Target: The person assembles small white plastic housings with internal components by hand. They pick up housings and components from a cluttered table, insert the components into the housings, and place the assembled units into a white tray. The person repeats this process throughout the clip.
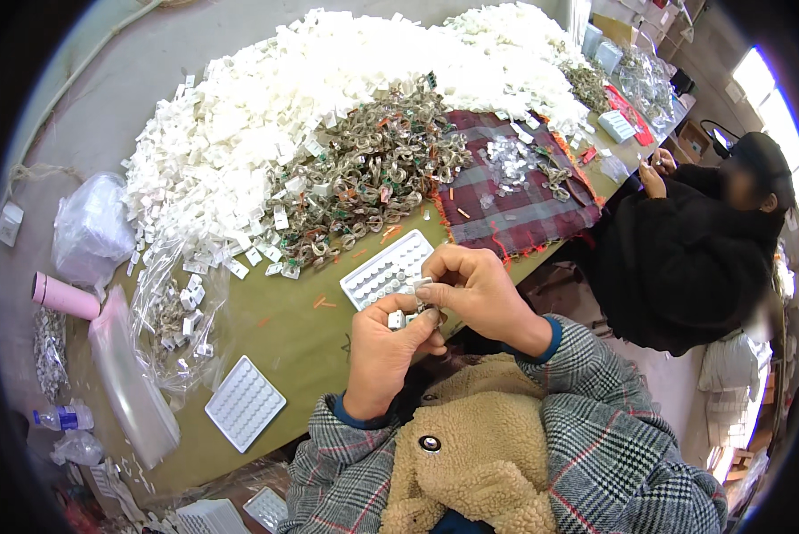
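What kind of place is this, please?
Probably a small workshop for hand assembly or packing: a huge heap of small white plastic parts, a pile of ring-shaped pieces, and white dimpled trays on a shared table.

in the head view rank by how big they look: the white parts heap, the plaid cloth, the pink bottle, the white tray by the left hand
1. White parts heap
2. Plaid cloth
3. White tray
4. Pink bottle

The tray and bottle look close in length; the fisheye shrinks things near the rim, so that pair is unsure.
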Available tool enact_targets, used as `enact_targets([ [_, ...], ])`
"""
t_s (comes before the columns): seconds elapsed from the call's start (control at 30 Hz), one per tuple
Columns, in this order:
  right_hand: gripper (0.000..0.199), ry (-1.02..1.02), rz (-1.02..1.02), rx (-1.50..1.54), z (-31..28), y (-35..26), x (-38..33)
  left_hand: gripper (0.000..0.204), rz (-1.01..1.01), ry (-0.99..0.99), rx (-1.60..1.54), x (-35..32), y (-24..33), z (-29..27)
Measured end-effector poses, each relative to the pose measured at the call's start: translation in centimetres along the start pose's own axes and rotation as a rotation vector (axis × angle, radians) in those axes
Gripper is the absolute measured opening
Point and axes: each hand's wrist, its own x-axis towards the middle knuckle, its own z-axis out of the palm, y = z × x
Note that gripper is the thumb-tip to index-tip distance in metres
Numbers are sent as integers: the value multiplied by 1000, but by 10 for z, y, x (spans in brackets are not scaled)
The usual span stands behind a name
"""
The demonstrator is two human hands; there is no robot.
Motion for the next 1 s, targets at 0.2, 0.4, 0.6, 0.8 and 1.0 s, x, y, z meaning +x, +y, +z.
enact_targets([
  [0.2,24,-85,-630,-204,-22,-19,-29,31,-122,-237,-513,-13,-4,4],
  [0.4,27,73,-1122,-536,-28,-17,-43,32,-82,-178,-667,-26,-23,25],
  [0.6,21,-15,-1314,-589,-57,5,-42,30,-104,-89,-541,-30,-40,56],
  [0.8,25,37,-999,-260,-103,42,-30,32,-109,-146,-460,-14,-41,65],
  [1.0,8,420,-378,-462,-159,72,31,36,-107,-131,-346,20,-42,74],
])
